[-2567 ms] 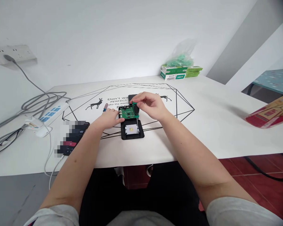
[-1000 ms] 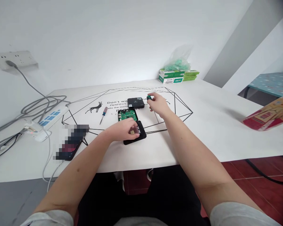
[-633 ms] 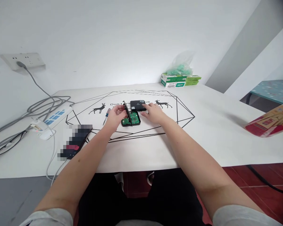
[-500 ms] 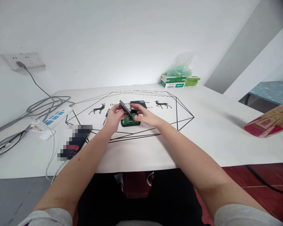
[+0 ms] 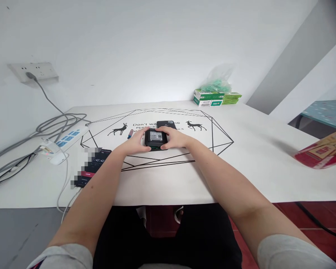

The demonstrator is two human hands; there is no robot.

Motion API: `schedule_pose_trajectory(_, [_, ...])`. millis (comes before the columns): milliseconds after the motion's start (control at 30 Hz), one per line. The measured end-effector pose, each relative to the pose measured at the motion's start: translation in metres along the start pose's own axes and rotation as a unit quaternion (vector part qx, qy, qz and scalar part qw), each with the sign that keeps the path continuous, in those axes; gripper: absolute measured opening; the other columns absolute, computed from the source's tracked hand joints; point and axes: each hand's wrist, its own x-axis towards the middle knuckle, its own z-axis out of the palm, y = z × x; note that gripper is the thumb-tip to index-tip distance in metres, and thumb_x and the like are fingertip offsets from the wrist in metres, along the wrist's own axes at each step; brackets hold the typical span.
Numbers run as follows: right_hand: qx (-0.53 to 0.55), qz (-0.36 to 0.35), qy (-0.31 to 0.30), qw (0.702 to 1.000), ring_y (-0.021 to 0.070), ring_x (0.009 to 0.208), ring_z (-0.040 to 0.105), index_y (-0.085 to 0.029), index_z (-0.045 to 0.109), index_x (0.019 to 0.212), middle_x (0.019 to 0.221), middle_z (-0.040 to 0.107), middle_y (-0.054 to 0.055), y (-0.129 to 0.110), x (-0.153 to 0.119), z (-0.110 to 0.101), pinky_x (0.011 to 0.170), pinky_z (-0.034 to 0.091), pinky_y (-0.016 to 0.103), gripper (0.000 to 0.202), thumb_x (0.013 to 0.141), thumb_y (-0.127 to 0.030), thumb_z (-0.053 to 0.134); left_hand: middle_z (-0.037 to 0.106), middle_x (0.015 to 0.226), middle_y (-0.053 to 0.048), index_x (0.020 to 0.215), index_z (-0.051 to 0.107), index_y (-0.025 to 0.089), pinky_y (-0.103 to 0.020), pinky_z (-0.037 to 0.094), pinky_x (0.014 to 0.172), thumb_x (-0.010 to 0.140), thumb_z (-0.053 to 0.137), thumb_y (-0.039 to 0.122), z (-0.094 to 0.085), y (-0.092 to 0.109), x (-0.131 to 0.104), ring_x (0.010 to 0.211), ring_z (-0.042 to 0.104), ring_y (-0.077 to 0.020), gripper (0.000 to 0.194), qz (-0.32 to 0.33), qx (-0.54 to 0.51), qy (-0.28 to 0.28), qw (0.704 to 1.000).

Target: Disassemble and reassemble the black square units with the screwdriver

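My left hand (image 5: 134,144) and my right hand (image 5: 176,138) grip a black device cover (image 5: 154,142) from its two sides, thumbs at the near corners and fingers at the far edge. A white printed label (image 5: 156,136) faces up on it. The cover lies over the black casing with the green circuit board, of which only a thin strip shows at the near edge. Just behind, partly hidden by my right fingers, rests another flat black panel (image 5: 167,123). A screwdriver (image 5: 130,133) with a red and blue handle lies beyond my left hand, its shaft hidden.
To the left, a phone (image 5: 96,164) lies near my forearm, with a power strip (image 5: 72,136) and coiled grey cables (image 5: 58,125) beyond it. Green-and-white boxes (image 5: 210,97) under a plastic bag stand against the wall. A red and yellow package (image 5: 322,151) sits at the right.
The black cover was tilted up in my left hand above the exposed green board. Now it lies flat over the board, label up, with both hands on its sides.
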Motion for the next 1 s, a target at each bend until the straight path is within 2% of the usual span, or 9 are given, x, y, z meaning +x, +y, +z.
schedule_pose_trajectory(67, [-0.02, 0.004, -0.025, 0.999, 0.0401, 0.152, 0.056, -0.02, 0.063, 0.156, 0.162, 0.061, 0.017, 0.001, 0.004, -0.001, 0.131, 0.042, 0.056, 0.097, 0.064, -0.032, 0.093, 0.042, 0.176, -0.016, 0.168, 0.045, 0.024, -0.056, 0.034, 0.134, 0.075, 0.086, 0.044, 0.004, -0.004, 0.002, 0.164, 0.038, -0.042, 0.104, -0.005, 0.047, -0.014, 0.999])
schedule_pose_trajectory(167, [-0.026, 0.01, -0.045, 0.999, 0.0404, 0.154, 0.055, -0.021, 0.062, 0.157, 0.164, 0.061, 0.016, 0.003, 0.006, -0.002, 0.13, 0.043, 0.057, 0.097, 0.066, -0.033, 0.093, 0.046, 0.174, -0.017, 0.167, 0.047, 0.024, -0.059, 0.036, 0.132, 0.077, 0.086, 0.047, 0.007, -0.009, 0.006, 0.161, 0.042, -0.0424, 0.101, -0.004, 0.066, -0.023, 0.998])
schedule_pose_trajectory(333, [-0.04, 0.012, -0.05, 0.998, 0.0415, 0.156, 0.051, -0.024, 0.06, 0.16, 0.167, 0.058, 0.014, 0.004, 0.006, -0.003, 0.132, 0.04, 0.06, 0.098, 0.067, -0.034, 0.092, 0.043, 0.176, -0.019, 0.171, 0.042, 0.018, -0.055, 0.034, 0.133, 0.08, 0.082, 0.057, 0.004, -0.015, 0.008, 0.164, 0.039, -0.041, 0.106, -0.019, 0.091, -0.043, 0.995])
schedule_pose_trajectory(400, [-0.057, 0.025, -0.049, 0.997, 0.0429, 0.157, 0.048, -0.023, 0.058, 0.162, 0.169, 0.056, 0.014, 0.003, 0.006, -0.004, 0.132, 0.038, 0.061, 0.101, 0.068, -0.035, 0.092, 0.044, 0.175, -0.02, 0.169, 0.045, 0.018, -0.055, 0.035, 0.133, 0.08, 0.081, 0.059, 0.004, -0.017, 0.009, 0.162, 0.04, -0.0413, 0.104, -0.017, 0.094, -0.042, 0.995])
schedule_pose_trajectory(533, [-0.069, 0.051, -0.07, 0.994, 0.0415, 0.153, 0.05, -0.024, 0.055, 0.165, 0.165, 0.06, 0.014, 0.0, 0.006, -0.006, 0.129, 0.042, 0.06, 0.102, 0.071, -0.037, 0.091, 0.053, 0.169, -0.017, 0.162, 0.054, 0.023, -0.055, 0.04, 0.129, 0.079, 0.083, 0.057, 0.006, -0.018, 0.01, 0.157, 0.048, -0.0418, 0.094, -0.006, 0.095, -0.031, 0.995])
schedule_pose_trajectory(700, [-0.05, 0.057, -0.086, 0.993, 0.0395, 0.152, 0.055, -0.025, 0.056, 0.164, 0.166, 0.059, 0.014, 0.003, 0.007, -0.009, 0.129, 0.044, 0.056, 0.103, 0.068, -0.037, 0.092, 0.056, 0.167, -0.015, 0.159, 0.058, 0.025, -0.051, 0.046, 0.124, 0.079, 0.084, 0.055, 0.008, -0.017, 0.009, 0.153, 0.054, -0.0415, 0.09, -0.017, 0.09, -0.023, 0.996])
schedule_pose_trajectory(867, [-0.043, 0.058, -0.101, 0.992, 0.0398, 0.152, 0.054, -0.027, 0.057, 0.163, 0.168, 0.057, 0.012, 0.01, 0.009, -0.009, 0.13, 0.043, 0.057, 0.102, 0.068, -0.042, 0.093, 0.053, 0.171, -0.016, 0.151, 0.067, 0.028, -0.051, 0.051, 0.117, 0.077, 0.086, 0.054, 0.007, -0.013, 0.007, 0.143, 0.063, -0.043, 0.08, -0.022, 0.082, -0.025, 0.996])
schedule_pose_trajectory(1000, [-0.055, 0.061, -0.103, 0.991, 0.0407, 0.156, 0.05, -0.026, 0.057, 0.164, 0.169, 0.055, 0.015, 0.015, 0.01, -0.009, 0.132, 0.04, 0.059, 0.107, 0.067, -0.05, 0.097, 0.06, 0.164, -0.015, 0.152, 0.067, 0.026, -0.048, 0.054, 0.114, 0.08, 0.083, 0.054, 0.006, -0.009, 0.006, 0.135, 0.069, -0.0407, 0.079, -0.036, 0.081, -0.035, 0.995])
